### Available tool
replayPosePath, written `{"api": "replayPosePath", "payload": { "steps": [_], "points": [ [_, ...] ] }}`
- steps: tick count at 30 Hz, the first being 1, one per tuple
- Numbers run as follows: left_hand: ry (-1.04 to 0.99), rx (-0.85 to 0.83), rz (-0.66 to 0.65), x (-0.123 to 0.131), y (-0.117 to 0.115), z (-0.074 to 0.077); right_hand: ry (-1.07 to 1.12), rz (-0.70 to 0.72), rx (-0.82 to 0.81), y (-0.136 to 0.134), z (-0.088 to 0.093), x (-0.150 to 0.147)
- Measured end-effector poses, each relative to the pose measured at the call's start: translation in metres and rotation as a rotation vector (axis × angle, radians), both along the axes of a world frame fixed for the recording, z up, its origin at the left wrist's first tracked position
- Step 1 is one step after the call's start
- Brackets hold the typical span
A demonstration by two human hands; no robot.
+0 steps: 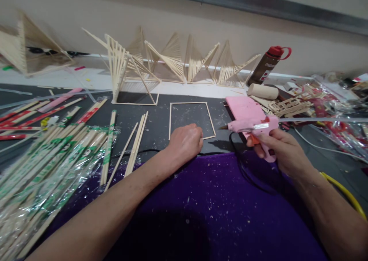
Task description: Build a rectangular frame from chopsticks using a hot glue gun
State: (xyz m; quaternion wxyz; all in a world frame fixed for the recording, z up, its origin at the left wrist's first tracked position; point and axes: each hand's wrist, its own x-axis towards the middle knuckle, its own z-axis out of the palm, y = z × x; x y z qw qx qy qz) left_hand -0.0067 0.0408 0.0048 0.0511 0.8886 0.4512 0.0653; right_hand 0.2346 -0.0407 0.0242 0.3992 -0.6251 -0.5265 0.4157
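A flat square frame of thin wooden sticks (pixel 211 119) lies on the dark grey mat. My left hand (pixel 186 139) is closed over its near side, fingers curled down on the stick there; the fingertips are hidden. A pink hot glue gun (pixel 260 126) is gripped in my right hand (pixel 280 147), with fingers around the handle by the orange trigger. Its nozzle points left, just right of the frame's near right corner, apart from it. A glue stick (pixel 319 119) juts from the gun's rear. Several loose wooden sticks (pixel 137 144) lie left of my left hand.
Wrapped chopsticks (pixel 48 165) are heaped at left. Twisted stick structures (pixel 133 71) stand along the wall. Behind the gun are a pink block (pixel 240 104), a bottle with a red cap (pixel 266 67) and stick scraps (pixel 293 105). A black cord (pixel 244 169) crosses purple cloth (pixel 184 211).
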Motion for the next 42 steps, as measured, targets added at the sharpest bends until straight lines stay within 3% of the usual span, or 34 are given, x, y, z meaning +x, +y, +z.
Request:
{"api": "replayPosePath", "payload": {
  "steps": [4, 8, 12, 16, 21, 24, 26, 29, 31, 34, 38, 40, 42],
  "points": [
    [-0.018, 0.0, 0.005, 0.0, 0.0, -0.002, 0.209, -0.197, 0.077, 0.006, 0.001, 0.008],
    [-0.005, 0.009, -0.005, 0.0, 0.001, -0.004, 0.178, -0.342, 0.06, 0.018, -0.007, 0.025],
    [0.019, 0.007, -0.001, 0.001, 0.003, -0.002, 0.05, -0.328, 0.039, 0.026, -0.014, 0.033],
    [0.038, -0.011, 0.0, 0.002, 0.006, 0.002, -0.082, -0.293, 0.216, 0.034, -0.023, 0.042],
    [0.046, -0.022, -0.001, 0.003, 0.007, 0.006, -0.48, -0.376, 0.146, 0.038, -0.029, 0.057],
    [0.053, -0.03, -0.004, 0.004, 0.007, 0.007, -0.798, -0.313, 0.086, 0.034, -0.022, 0.056],
    [0.064, -0.042, 0.004, 0.004, 0.007, 0.008, -1.019, -0.343, 0.074, 0.029, -0.014, 0.052],
    [0.073, -0.061, 0.011, 0.005, 0.009, 0.008, -1.129, -0.39, 0.174, 0.019, -0.002, 0.037],
    [0.067, -0.067, -0.002, 0.005, 0.009, 0.008, -1.032, -0.284, 0.297, 0.011, 0.006, 0.02],
    [0.063, -0.08, -0.006, 0.005, 0.009, 0.008, -0.857, -0.004, 0.427, 0.004, 0.015, -0.013],
    [0.096, -0.064, 0.01, 0.006, 0.008, 0.01, -0.75, 0.315, 0.431, 0.019, 0.019, -0.056],
    [0.117, -0.047, 0.014, 0.006, 0.007, 0.012, -0.693, 0.354, 0.444, 0.038, 0.015, -0.069],
    [0.132, -0.039, 0.019, 0.007, 0.006, 0.012, -0.618, 0.3, 0.472, 0.059, 0.009, -0.075]
  ]
}}
